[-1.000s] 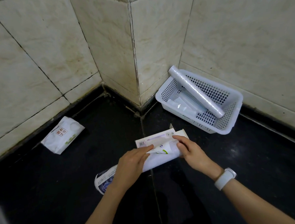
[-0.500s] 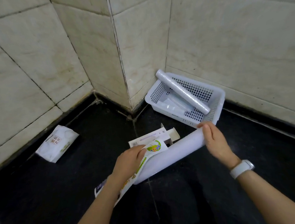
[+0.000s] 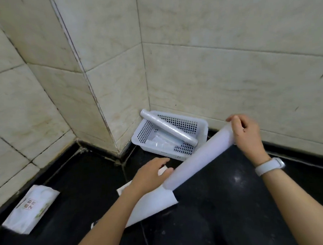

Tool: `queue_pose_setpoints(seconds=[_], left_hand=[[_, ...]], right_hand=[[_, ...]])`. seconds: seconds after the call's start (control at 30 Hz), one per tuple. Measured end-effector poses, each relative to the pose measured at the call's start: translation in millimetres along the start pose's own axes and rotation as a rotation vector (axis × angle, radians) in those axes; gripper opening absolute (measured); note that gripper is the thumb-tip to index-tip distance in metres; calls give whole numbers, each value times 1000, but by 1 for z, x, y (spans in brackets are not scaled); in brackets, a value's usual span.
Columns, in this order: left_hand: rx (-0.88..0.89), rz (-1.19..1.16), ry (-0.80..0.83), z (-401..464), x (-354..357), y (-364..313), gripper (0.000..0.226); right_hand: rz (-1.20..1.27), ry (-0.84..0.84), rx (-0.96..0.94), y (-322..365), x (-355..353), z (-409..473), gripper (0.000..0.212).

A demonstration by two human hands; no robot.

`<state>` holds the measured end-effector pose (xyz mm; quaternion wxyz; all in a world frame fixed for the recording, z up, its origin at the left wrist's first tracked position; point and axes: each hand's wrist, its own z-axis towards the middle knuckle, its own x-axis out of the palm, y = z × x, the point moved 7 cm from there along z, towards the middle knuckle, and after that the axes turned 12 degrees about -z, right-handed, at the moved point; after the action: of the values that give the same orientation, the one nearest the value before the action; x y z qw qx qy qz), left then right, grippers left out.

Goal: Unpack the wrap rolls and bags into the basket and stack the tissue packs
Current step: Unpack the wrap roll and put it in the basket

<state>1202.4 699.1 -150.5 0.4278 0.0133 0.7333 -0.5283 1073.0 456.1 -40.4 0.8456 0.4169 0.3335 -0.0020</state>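
My right hand (image 3: 247, 135) grips the far end of a white roll (image 3: 197, 157), lifted clear of the floor and slanting down toward my left hand (image 3: 150, 175). My left hand presses down on the roll's white paper wrapper (image 3: 153, 205) and the flat carton under it, which is mostly hidden. The white perforated basket (image 3: 201, 124) stands in the wall corner, just beyond the roll. Across it leans a clear wrap roll (image 3: 168, 128), and folded clear bags (image 3: 158, 142) lie on its bottom. One white tissue pack (image 3: 30, 207) lies on the black floor at the far left.
Cream tiled walls form a jutting corner behind the basket and close the space on the left and right. The floor is black and glossy, with a tile seam running toward me under the wrapper. A white watch sits on my right wrist.
My right hand has pulled the white roll out of its wrapper, up and to the right toward the basket. My left hand stayed down on the wrapper. The camera view shifted right.
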Motion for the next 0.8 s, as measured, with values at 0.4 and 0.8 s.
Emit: queue_pose_setpoints(seconds=[0.4,0.8], left_hand=[[321,240,-220,76,-52,-88,58],[363,708,-330,118,-96,-35,65]], right_hand=[[134,-45,101,-5,-19,40,18],[-554,779,-387,-5,173,13,63]])
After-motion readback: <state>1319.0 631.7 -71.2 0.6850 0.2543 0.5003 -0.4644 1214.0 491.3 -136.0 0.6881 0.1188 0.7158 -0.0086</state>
